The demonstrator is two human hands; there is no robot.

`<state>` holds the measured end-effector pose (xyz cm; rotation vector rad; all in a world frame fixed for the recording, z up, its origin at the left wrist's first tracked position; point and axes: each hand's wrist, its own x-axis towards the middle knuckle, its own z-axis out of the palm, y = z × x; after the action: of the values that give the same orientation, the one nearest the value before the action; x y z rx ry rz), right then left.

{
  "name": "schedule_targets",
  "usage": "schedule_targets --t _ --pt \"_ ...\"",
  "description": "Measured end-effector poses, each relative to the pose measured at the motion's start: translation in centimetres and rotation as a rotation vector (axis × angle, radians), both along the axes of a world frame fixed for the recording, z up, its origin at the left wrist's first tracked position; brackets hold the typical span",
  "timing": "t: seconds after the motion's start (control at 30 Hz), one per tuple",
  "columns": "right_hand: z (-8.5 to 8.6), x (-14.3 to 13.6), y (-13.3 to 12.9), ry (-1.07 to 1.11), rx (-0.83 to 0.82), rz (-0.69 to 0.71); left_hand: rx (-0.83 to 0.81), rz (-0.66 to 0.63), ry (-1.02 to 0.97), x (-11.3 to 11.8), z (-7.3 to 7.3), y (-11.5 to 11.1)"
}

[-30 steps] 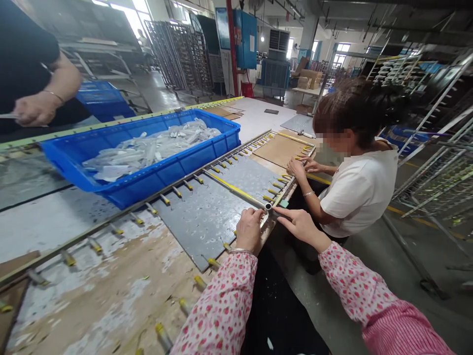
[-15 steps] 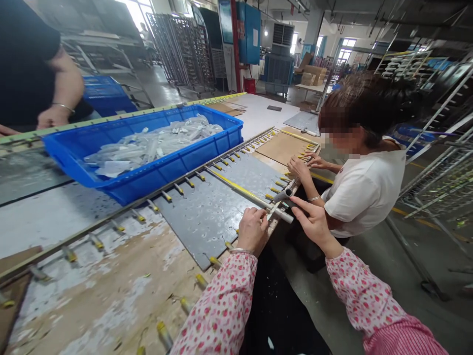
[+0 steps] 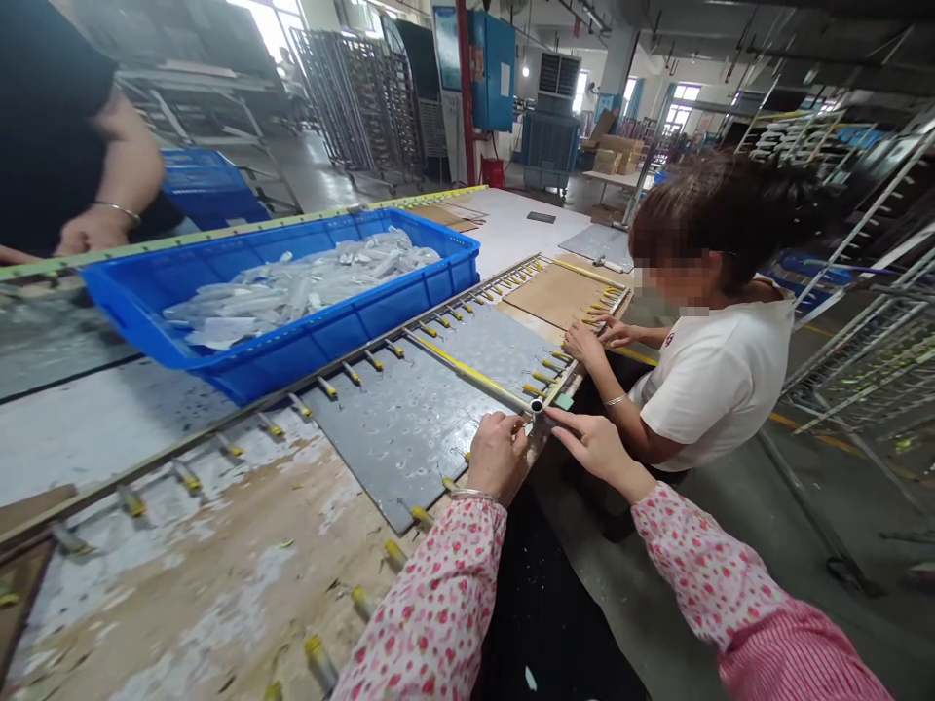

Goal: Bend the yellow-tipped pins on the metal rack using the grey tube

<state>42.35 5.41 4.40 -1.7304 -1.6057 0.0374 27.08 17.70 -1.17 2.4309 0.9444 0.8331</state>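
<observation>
Both of my hands are at the near rail of a long metal frame on the table. My left hand (image 3: 499, 456) has its fingers bent together at the rail, beside the end of a yellow-and-silver crossbar (image 3: 474, 377); what they pinch is hidden. My right hand (image 3: 600, 450) grips a grey metal tube (image 3: 538, 413), its round open end facing me, right at the crossbar's end. Thumb and forefinger point toward the tube. Yellow-tipped clips (image 3: 421, 516) line the rails. A grey board (image 3: 430, 409) lies under the crossbar.
A blue bin (image 3: 351, 302) of clear plastic pieces stands beyond the far rail. To the right, a person in a white shirt (image 3: 720, 375) works at the same frame. Another person's arm (image 3: 131, 161) rests at the upper left. Metal racks (image 3: 862, 360) stand at the right.
My right hand has moved left with the tube, which now stands over the crossbar's end. My left hand has barely moved. The neighbour's hands have shifted slightly.
</observation>
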Motion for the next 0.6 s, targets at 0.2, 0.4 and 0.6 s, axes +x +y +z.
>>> schedule_targets --t 0.2,0.4,0.6 --pt "0.21 -0.27 0.10 0.058 0.140 0.006 -0.009 -0.012 0.020 -0.06 0.20 0.00" --pt "-0.08 -0.59 0.33 -0.070 -0.089 -0.022 -0.017 -0.010 0.035 -0.13 0.30 -0.07" --pt "-0.24 -0.56 0.40 0.040 0.083 0.017 -0.008 -0.009 0.033 -0.11 0.12 0.04"
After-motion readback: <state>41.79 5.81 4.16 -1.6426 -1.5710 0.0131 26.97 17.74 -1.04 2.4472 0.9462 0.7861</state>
